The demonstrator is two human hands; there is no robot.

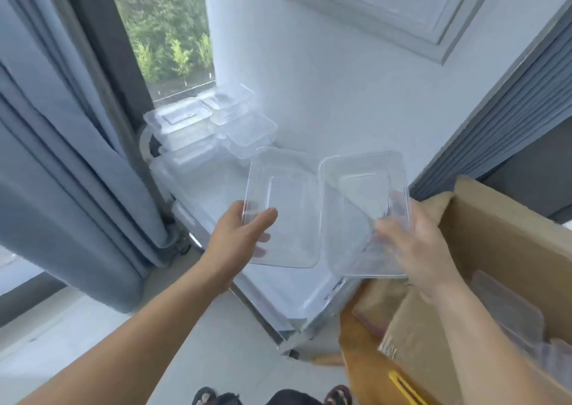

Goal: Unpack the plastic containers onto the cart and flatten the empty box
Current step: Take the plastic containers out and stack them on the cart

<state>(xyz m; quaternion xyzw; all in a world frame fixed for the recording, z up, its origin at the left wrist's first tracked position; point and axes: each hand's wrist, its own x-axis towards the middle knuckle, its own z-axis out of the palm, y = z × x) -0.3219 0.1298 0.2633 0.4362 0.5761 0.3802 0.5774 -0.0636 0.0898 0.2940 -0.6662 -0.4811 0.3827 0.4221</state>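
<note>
The left hand (238, 234) is gripping the left container (288, 188) and the right hand (414, 243) the right container (362, 194), both lying near-to-far above the cart (210, 188).

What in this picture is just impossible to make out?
Head view only:
- Cardboard box: inside cut off by the right edge and covered by the right arm; contents unclear.
- Right hand: motion-blurred, partly behind the right container it holds; finger positions unclear.
- Stacked containers at the cart's far end: clear and overlapping; no count possible.
- Yellow object: cut off by the bottom edge; unidentifiable.
</note>
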